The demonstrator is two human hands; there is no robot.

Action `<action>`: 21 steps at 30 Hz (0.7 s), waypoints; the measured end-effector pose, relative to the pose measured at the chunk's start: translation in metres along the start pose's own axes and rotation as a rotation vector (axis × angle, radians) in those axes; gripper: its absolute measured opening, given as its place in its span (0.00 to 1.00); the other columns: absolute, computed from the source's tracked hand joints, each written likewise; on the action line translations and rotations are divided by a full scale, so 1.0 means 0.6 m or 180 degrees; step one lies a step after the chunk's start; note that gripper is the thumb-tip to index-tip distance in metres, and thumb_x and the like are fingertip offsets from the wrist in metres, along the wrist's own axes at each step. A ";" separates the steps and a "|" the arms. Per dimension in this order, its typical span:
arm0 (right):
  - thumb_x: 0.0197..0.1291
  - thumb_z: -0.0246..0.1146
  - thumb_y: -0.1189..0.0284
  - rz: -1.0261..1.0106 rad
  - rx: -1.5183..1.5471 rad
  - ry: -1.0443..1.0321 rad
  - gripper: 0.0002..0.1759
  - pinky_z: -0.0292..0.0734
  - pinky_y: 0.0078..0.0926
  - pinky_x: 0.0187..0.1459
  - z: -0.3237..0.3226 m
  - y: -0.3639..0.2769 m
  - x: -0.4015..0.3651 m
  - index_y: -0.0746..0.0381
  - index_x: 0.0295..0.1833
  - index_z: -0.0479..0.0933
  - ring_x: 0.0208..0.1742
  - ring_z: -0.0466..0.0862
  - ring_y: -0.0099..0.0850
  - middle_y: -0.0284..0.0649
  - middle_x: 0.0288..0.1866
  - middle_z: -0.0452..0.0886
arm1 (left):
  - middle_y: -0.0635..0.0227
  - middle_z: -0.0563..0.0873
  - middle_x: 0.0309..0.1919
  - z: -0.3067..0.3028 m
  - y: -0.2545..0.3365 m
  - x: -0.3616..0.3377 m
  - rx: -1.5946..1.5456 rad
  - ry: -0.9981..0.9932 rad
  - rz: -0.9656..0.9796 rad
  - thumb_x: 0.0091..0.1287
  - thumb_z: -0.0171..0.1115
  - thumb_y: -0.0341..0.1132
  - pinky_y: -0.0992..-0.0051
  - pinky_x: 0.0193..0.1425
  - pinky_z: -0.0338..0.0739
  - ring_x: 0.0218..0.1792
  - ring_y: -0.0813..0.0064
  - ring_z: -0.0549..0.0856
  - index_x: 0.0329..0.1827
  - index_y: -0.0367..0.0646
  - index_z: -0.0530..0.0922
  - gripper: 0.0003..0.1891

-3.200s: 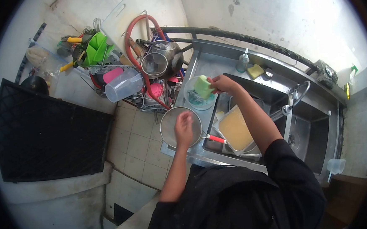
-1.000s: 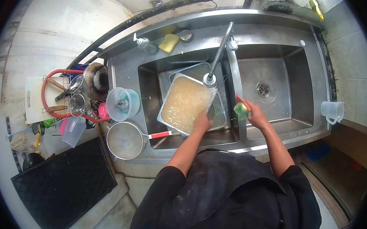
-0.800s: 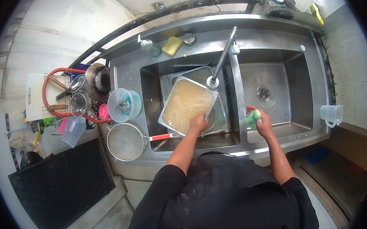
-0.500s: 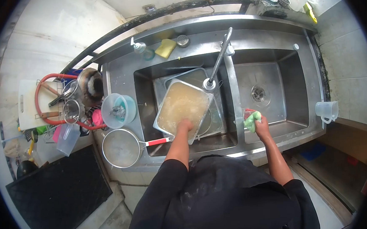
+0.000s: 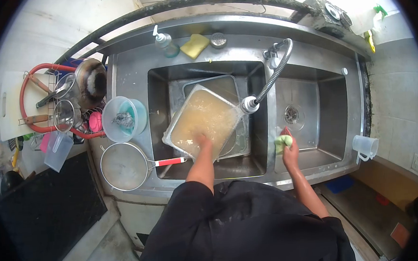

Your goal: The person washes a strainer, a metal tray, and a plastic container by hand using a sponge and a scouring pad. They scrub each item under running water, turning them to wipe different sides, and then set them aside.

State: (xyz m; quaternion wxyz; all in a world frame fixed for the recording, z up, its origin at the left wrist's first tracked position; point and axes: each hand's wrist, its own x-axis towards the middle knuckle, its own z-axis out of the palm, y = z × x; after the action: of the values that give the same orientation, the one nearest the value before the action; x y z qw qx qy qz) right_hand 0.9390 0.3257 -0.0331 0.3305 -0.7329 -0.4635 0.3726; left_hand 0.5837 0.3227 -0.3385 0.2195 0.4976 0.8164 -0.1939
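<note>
A rectangular metal pan (image 5: 219, 97) lies tilted in the left sink basin, full of cloudy tan water. My left hand (image 5: 201, 140) reaches into this water, and its fingers are hidden below the surface. Bubbles float around it. The faucet's spray head (image 5: 249, 105) hangs over the pan's right corner, with water running from it. Under the pan are other trays (image 5: 237, 83), partly covered. My right hand (image 5: 291, 153) is closed around a light green cloth (image 5: 281, 142) at the near left corner of the right basin. Something small and red (image 5: 285, 131) shows beside the cloth.
A strainer (image 5: 124, 167) with a red handle and a clear plastic tub (image 5: 116, 105) stand left of the basin. Behind it sit a soap dispenser (image 5: 167, 46), a yellow sponge (image 5: 195, 46) and a round metal shaker (image 5: 218, 40). A clear jug (image 5: 365, 146) is at the right edge.
The camera view has shifted. The pan lies slightly further left in the basin, and the spray head's hose bends more to the right. The right hand keeps its grip on the cloth.
</note>
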 end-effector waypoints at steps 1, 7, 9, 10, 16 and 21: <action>0.56 0.51 0.84 -0.0001 -0.0005 -0.0026 0.21 0.76 0.32 0.52 0.025 -0.012 0.009 0.66 0.56 0.75 0.48 0.83 0.35 0.44 0.44 0.83 | 0.45 0.70 0.72 -0.045 0.024 -0.034 -0.0793 -0.0491 0.0038 0.71 0.53 0.49 0.57 0.74 0.67 0.71 0.50 0.73 0.74 0.39 0.68 0.32; 0.47 0.54 0.85 -0.0719 -0.0839 0.0944 0.28 0.69 0.48 0.58 0.142 0.003 0.065 0.68 0.59 0.68 0.52 0.74 0.58 0.54 0.47 0.74 | 0.46 0.69 0.72 -0.260 0.063 -0.006 -0.0841 -0.1825 0.0752 0.69 0.55 0.44 0.59 0.76 0.63 0.73 0.55 0.70 0.74 0.36 0.67 0.32; 0.43 0.56 0.85 -0.0932 -0.1315 0.0948 0.32 0.65 0.54 0.60 0.148 -0.044 0.065 0.68 0.60 0.67 0.56 0.69 0.60 0.56 0.51 0.70 | 0.45 0.69 0.73 -0.248 0.032 0.021 -0.0999 -0.1866 0.0534 0.69 0.56 0.44 0.58 0.76 0.64 0.73 0.54 0.71 0.74 0.36 0.67 0.32; 0.43 0.58 0.84 -0.0950 -0.1637 0.0865 0.33 0.63 0.56 0.60 0.150 -0.036 0.068 0.67 0.61 0.66 0.56 0.68 0.59 0.56 0.51 0.70 | 0.43 0.68 0.73 -0.252 0.023 0.019 -0.0916 -0.1774 0.0511 0.71 0.54 0.46 0.58 0.75 0.65 0.71 0.54 0.73 0.72 0.34 0.68 0.32; 0.47 0.61 0.82 -0.1406 -0.1941 0.0734 0.32 0.64 0.52 0.59 0.151 -0.011 0.082 0.66 0.62 0.67 0.54 0.70 0.54 0.53 0.49 0.71 | 0.40 0.75 0.66 -0.151 0.098 -0.029 -0.0675 -0.0904 0.0973 0.71 0.52 0.46 0.58 0.69 0.71 0.66 0.52 0.78 0.63 0.31 0.75 0.27; 0.47 0.62 0.82 -0.1435 -0.1929 0.0598 0.31 0.65 0.52 0.56 0.142 -0.019 0.079 0.66 0.61 0.67 0.51 0.70 0.53 0.53 0.48 0.70 | 0.40 0.77 0.65 -0.310 0.082 0.050 -0.1400 -0.1966 0.0363 0.69 0.50 0.43 0.58 0.68 0.71 0.65 0.50 0.78 0.61 0.31 0.78 0.26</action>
State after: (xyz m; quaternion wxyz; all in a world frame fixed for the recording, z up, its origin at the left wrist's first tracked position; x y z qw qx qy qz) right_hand 0.8754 0.3853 -0.0777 0.2135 -0.7080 -0.6697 0.0680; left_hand 0.5849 0.4652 -0.2062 0.5671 0.4014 0.7049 -0.1425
